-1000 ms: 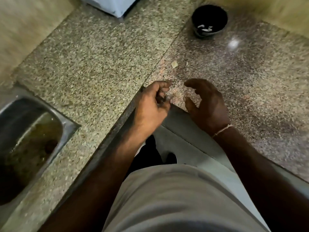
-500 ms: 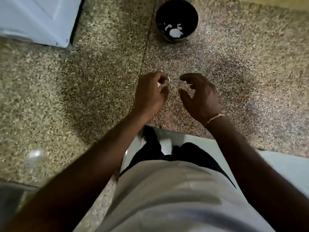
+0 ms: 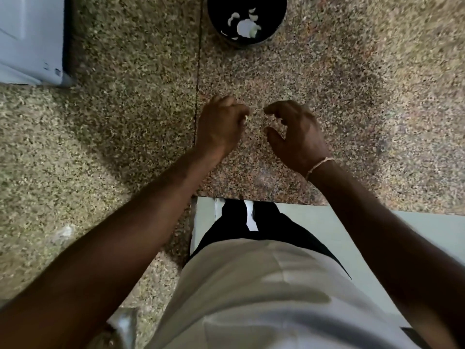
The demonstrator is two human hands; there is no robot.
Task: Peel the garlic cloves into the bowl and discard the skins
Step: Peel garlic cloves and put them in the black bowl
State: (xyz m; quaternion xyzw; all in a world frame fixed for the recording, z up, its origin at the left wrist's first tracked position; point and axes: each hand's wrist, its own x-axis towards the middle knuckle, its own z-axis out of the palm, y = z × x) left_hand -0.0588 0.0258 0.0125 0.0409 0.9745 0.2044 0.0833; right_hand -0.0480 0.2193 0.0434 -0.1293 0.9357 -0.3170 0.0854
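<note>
The small pale garlic clove (image 3: 246,118) shows only as a whitish sliver, probably still partly in its skin, though blur makes that hard to judge. It sits pinched in the curled fingers of the left hand (image 3: 221,124), above the counter and well short of the bowl. Just right of it, the right hand (image 3: 295,136) hovers with fingers bent in a loose claw, gripping nothing, a thin pale thread bracelet (image 3: 319,164) at its wrist. The speckled brown-and-beige granite countertop (image 3: 113,147) runs across the view, a dark seam crossing it left of the hands, and its near edge meets a pale grey floor (image 3: 402,227). At far left stands a white box-like appliance (image 3: 27,39). Beyond the hands, the round black bowl (image 3: 276,16) holds several white peeled pieces (image 3: 243,27).
</note>
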